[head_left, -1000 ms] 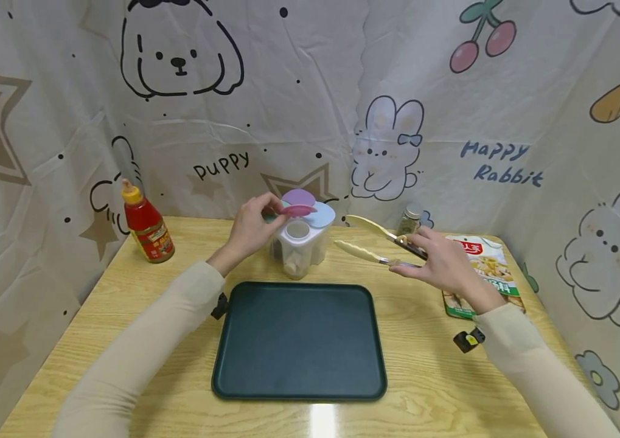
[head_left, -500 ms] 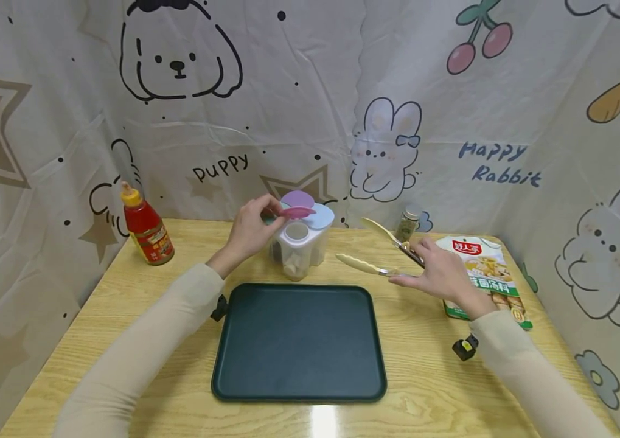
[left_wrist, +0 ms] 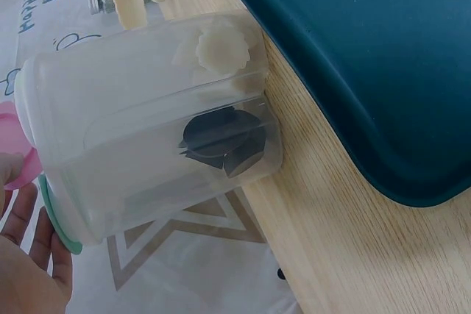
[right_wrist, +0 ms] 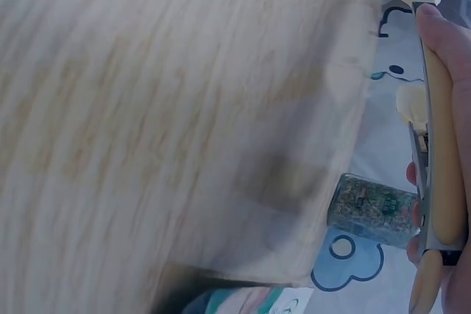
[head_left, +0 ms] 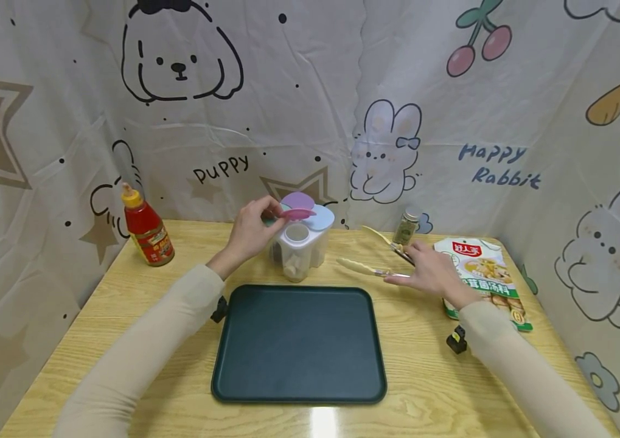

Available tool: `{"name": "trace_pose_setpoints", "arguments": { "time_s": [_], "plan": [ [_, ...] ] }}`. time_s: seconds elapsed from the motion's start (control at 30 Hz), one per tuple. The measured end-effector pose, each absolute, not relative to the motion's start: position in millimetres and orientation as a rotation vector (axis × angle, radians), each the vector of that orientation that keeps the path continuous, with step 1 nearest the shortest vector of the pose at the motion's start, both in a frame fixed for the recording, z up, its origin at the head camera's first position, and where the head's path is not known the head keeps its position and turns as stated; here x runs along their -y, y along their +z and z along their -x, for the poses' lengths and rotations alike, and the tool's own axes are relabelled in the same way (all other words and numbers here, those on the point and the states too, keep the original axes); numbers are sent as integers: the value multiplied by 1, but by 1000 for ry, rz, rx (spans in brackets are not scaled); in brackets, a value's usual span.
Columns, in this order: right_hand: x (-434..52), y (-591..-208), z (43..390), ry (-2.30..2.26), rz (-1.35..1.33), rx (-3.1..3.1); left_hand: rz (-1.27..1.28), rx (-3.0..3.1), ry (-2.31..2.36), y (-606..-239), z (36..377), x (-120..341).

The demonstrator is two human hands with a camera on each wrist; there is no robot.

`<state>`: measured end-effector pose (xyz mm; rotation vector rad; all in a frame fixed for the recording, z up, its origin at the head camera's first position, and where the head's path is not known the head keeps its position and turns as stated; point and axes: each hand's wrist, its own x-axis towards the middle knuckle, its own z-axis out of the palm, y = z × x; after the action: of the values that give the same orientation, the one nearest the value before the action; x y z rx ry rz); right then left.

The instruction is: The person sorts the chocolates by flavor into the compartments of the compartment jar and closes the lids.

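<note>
At the back middle of the table stands a clear storage container [head_left: 317, 243] with several coloured lids. Thumb and fingers of my left hand [head_left: 252, 230] pinch its raised pink lid [head_left: 300, 213], and the round opening in front of it is uncovered. Pale pieces [left_wrist: 223, 49] show through one compartment, dark pieces [left_wrist: 224, 137] through another. To the right, my right hand [head_left: 432, 266] grips a pair of tongs [head_left: 358, 266]; their cream tips are spread apart, with nothing between them, just right of the container.
A dark green tray [head_left: 299, 344] lies in front of the container. The red sauce bottle [head_left: 148, 228] stands at the left. Behind the right hand are a small spice jar [head_left: 407, 225] and a food packet [head_left: 485, 267]. A printed curtain [head_left: 288, 121] closes the back.
The tongs' tips have spread wider, and my right hand has shifted slightly down and left with them. My left hand stays on the pink lid.
</note>
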<state>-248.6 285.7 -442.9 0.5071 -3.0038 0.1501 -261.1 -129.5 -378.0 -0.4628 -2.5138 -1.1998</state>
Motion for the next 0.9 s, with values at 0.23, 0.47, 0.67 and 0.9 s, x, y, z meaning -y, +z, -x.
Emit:
{"name": "trace_pose_setpoints", "arguments": {
  "time_s": [0.23, 0.47, 0.67, 0.9],
  "plan": [
    [-280, -446, 252, 175, -511, 3030, 460, 2514, -1203, -378, 261, 130],
    [-279, -452, 254, 164, -512, 3041, 470, 2510, -1198, -379, 261, 130],
    [-280, -457, 255, 181, -485, 3063, 472, 2508, -1199, -378, 261, 130],
    [-282, -462, 252, 191, -494, 3066, 469, 2511, -1195, -378, 260, 130]
  ]
}}
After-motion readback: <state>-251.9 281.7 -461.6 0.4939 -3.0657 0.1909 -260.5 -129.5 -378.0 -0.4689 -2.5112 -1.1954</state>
